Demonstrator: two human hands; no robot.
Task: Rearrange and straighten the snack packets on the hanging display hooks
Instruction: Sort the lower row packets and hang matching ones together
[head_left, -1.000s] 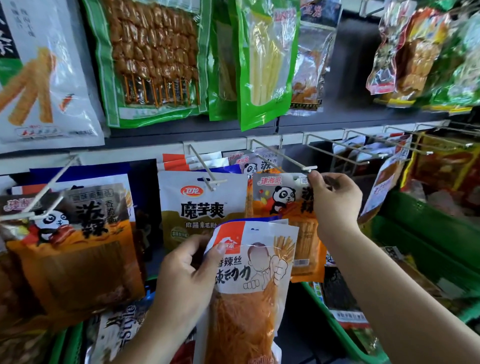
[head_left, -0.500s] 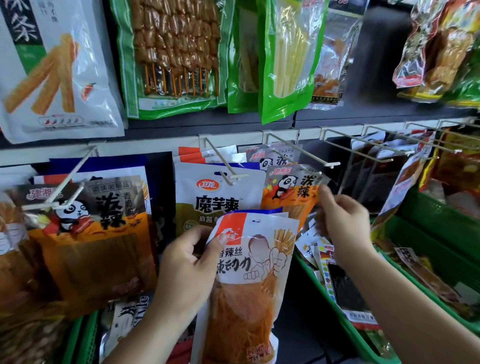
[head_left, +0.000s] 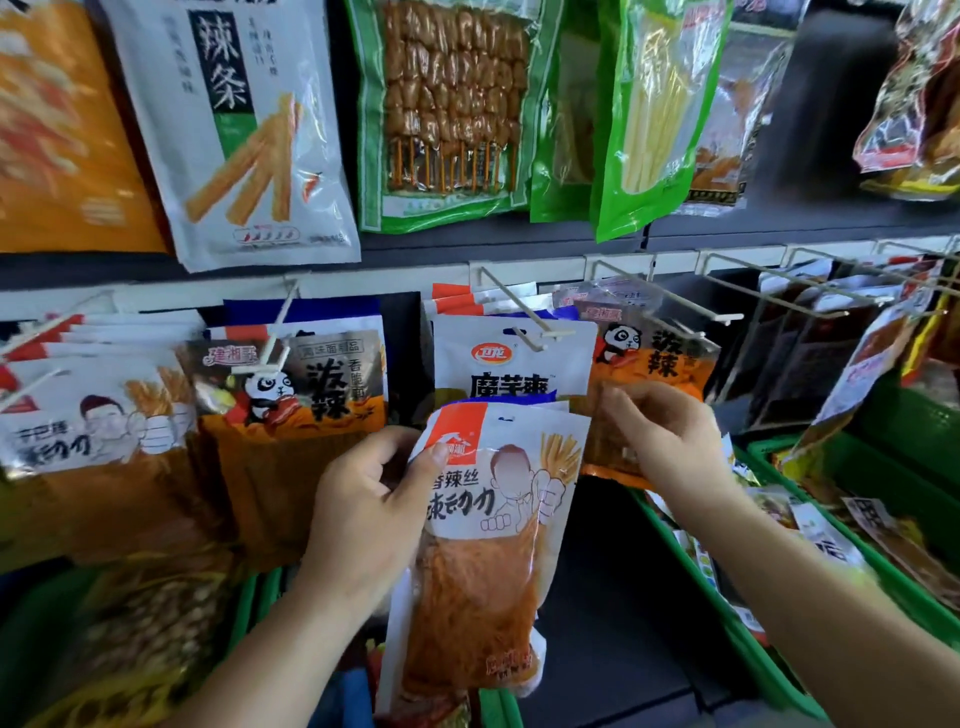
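My left hand (head_left: 371, 512) grips a small stack of white-and-orange shredded-snack packets (head_left: 488, 545) by the upper left corner, thumb on the front. My right hand (head_left: 660, 441) hangs with fingers loosely curled in front of the orange panda packet (head_left: 649, 358), which hangs on a white wire hook (head_left: 670, 299); I cannot tell whether the fingers touch it. A white konjac packet (head_left: 514, 358) hangs on the hook (head_left: 519, 312) to its left. More panda packets (head_left: 306, 395) and white packets (head_left: 88, 431) hang further left.
Larger snack bags (head_left: 244, 130) hang on the upper row. Empty wire hooks (head_left: 779, 288) stick out at the right. Green plastic bins (head_left: 779, 649) with loose packets stand below at right and left. A dark shelf panel lies behind.
My right hand let go of the panda packet on the hook and dropped lower in front of it. The view shifted left and down. My left hand keeps its packets.
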